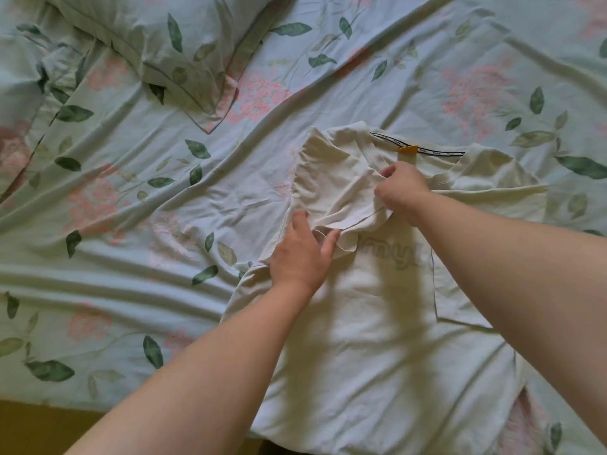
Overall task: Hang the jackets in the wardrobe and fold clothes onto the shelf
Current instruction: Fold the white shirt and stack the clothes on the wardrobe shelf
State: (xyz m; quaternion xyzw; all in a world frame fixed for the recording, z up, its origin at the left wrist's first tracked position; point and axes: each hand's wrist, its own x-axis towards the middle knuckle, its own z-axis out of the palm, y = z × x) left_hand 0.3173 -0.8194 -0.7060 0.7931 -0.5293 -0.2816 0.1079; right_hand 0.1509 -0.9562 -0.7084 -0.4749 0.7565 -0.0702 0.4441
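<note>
A cream T-shirt (377, 323) with faint grey lettering lies spread on the bed, collar and orange tag at the far side. Its left sleeve is folded in over the chest. My left hand (300, 251) grips the lower edge of that folded sleeve, thumb on top and fingers curled under the cloth. My right hand (402, 190) pinches the same sleeve higher up, near the collar. The right sleeve lies folded in along the shirt's right side.
The bed is covered by a pale green floral sheet (164, 205), rumpled into long creases. A matching pillow (157, 44) lies at the far left. A brown floor strip (42, 428) shows past the bed's near edge at lower left.
</note>
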